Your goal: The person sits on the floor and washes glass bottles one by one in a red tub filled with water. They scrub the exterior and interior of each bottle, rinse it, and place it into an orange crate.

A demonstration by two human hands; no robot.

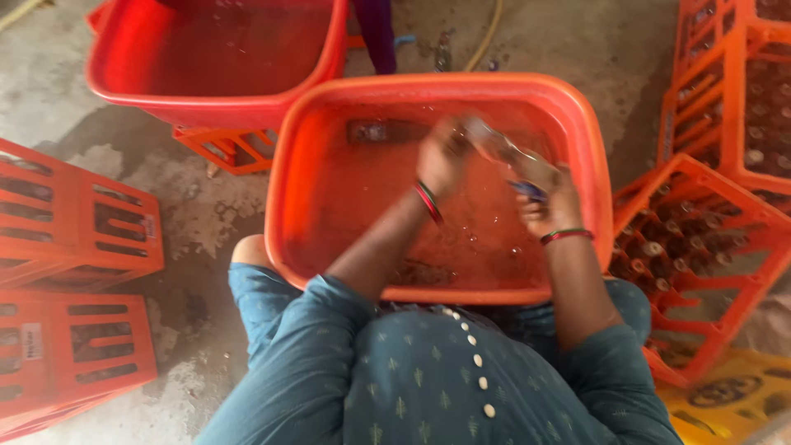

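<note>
A clear glass bottle (504, 152) is being held above the large orange rectangular plastic tub (593, 148), which is filled with water, and it is being washed by both hands. The bottle is blurred, so its exact tilt cannot be told, but it is lying slanted across the far half of the tub, between the two hands.

The left hand (443, 156) is being closed around the bottle's upper end; its grip is clamped on the glass, though the single fingers cannot be made out. The right hand (548, 202) is being kept at the bottle's lower end, with the grip curled together on the glass and on a small blue object (527, 190) that is too blurred to be named.

As far as progress can be judged, the washing is being carried on in the middle of a larger batch. Inside the tub, near its far wall, another dark bottle (383, 130) is lying under the water. To the right of the tub, an orange plastic crate (700, 272) is being kept full of many upright glass bottles; whether these are washed cannot be told. To the left of the tub, more orange crates (78, 222) are standing on the wet concrete floor (198, 206). Beyond the tub, a second red tub (214, 58) is resting on a crate.
</note>
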